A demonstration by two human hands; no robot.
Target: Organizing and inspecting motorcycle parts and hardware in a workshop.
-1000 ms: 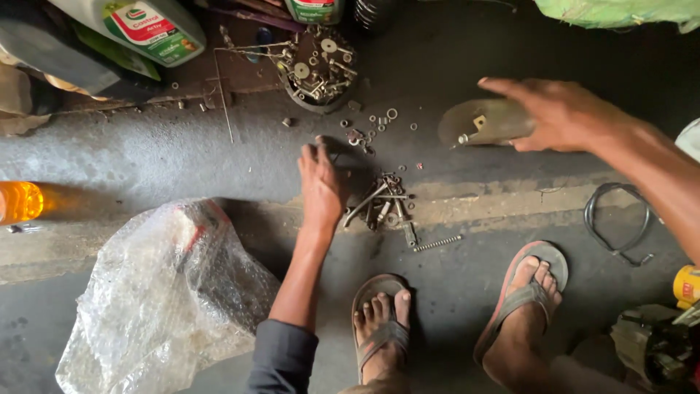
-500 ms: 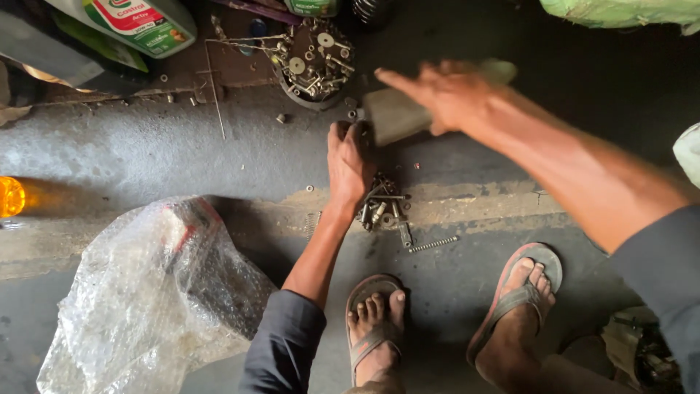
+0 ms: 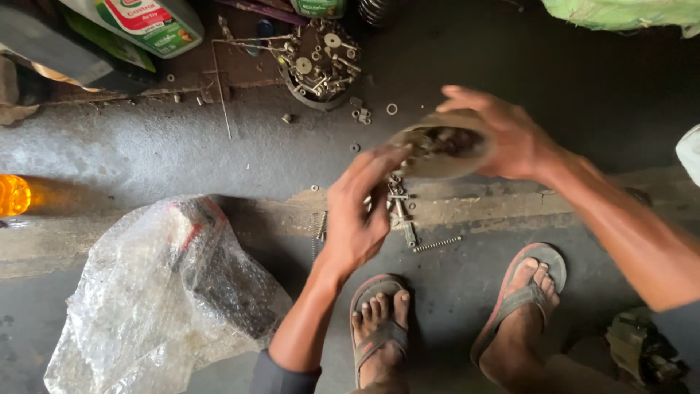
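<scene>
Dish of small hardware sits tilted in your right hand, closed on its far rim; your left hand, fingers loosely open, reaches its near edge above the bolts on the floor — pick carefully

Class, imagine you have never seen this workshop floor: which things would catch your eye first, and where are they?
At the centre, the right hand holds a shallow round dish of small metal parts, and the left hand reaches to its edge. Below them, loose bolts and a spring lie on the floor. A crumpled clear plastic bag fills the lower left, and a glowing orange bottle sits at the left edge.
</scene>
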